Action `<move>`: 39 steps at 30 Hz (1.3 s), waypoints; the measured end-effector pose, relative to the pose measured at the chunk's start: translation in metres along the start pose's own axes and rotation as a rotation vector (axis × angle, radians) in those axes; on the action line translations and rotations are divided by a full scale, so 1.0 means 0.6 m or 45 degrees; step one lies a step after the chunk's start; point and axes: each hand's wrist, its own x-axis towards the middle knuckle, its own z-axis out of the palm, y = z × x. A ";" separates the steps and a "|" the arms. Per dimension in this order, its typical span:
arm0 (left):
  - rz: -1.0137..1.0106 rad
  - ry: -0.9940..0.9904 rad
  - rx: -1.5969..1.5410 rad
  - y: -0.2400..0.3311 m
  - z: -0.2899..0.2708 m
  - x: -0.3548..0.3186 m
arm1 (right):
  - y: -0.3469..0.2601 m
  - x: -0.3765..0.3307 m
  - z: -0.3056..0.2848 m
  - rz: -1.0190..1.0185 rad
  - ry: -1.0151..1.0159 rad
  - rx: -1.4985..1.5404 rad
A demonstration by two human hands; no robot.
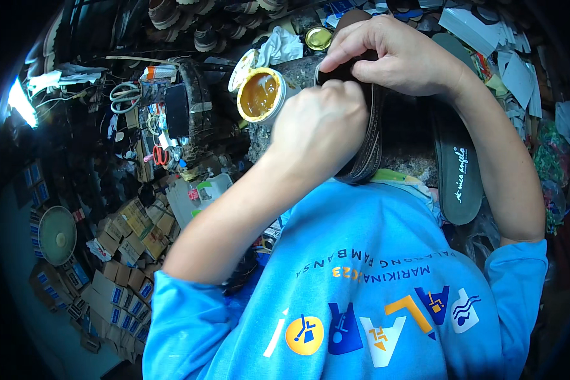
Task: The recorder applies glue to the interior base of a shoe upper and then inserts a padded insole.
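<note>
A dark brown shoe (366,158) with a stitched sole edge is held close in front of me, its brown end pointing away. My left hand (316,123) is closed in a fist against its near left side; the fingertips are hidden. Over the shoe's opening bends my right hand (392,54), fingers curled and gripping at the upper near a pale edge. Just left of my left hand stands an open tub of yellow-brown glue (259,95), tilted towards me. To the right lies a long dark insole (460,183) with light lettering.
A gold-coloured lid (318,38) and a crumpled white cloth (280,46) lie beyond the tub. Red-handled scissors (161,155) hang among tools at left. Stacked boxes (123,297), a round fan (57,235) and paper scraps (519,79) crowd the surroundings.
</note>
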 end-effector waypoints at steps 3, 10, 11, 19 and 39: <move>0.105 -0.317 -0.108 0.019 -0.100 -0.039 | -0.003 -0.004 -0.003 0.028 -0.019 0.018; 0.289 -0.248 0.201 0.000 -0.048 0.000 | -0.004 -0.004 0.000 0.015 -0.011 0.046; 0.203 -0.290 0.067 0.002 -0.064 -0.017 | -0.006 -0.002 0.000 0.028 -0.023 0.039; 0.096 -0.284 -0.090 0.005 -0.064 -0.008 | -0.009 0.000 0.002 0.046 -0.023 0.047; 0.047 -0.494 -0.388 0.026 -0.148 -0.068 | -0.005 -0.003 0.010 -0.062 0.080 -0.073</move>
